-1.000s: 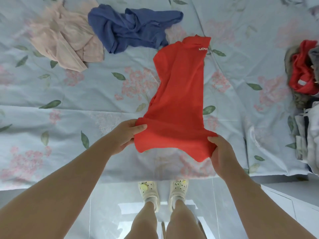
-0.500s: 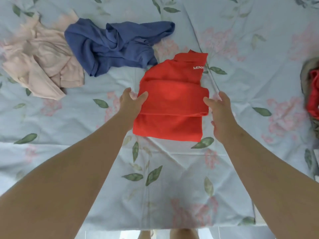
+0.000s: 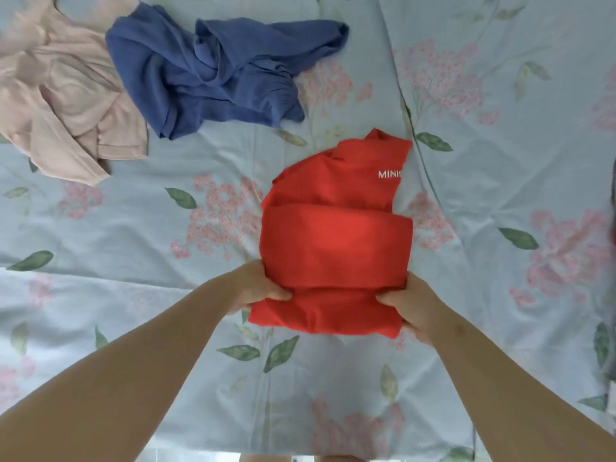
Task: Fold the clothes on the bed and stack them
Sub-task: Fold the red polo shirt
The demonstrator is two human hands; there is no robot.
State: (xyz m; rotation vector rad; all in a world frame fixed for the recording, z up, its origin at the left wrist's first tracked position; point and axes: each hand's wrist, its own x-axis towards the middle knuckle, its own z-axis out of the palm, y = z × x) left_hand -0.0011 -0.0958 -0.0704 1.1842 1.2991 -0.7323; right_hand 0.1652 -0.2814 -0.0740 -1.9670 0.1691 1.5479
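We log one view: head-worn wide-angle camera, facing forward and steeply down, close over the bed (image 3: 206, 258). Left forearm (image 3: 143, 368) enters from 7 o'clock, right forearm (image 3: 506, 378) from 5 (bed edge at 6).

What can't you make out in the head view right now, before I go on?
Head view:
Fingers of left hand and right hand: tucked under the red shirt; only thumbs show.
White lettering on it: cut short by the shirt's folded edge.
Pink garment: cut off by the left edge, blurred.
Dark sliver at the right edge: too little shown to identify.
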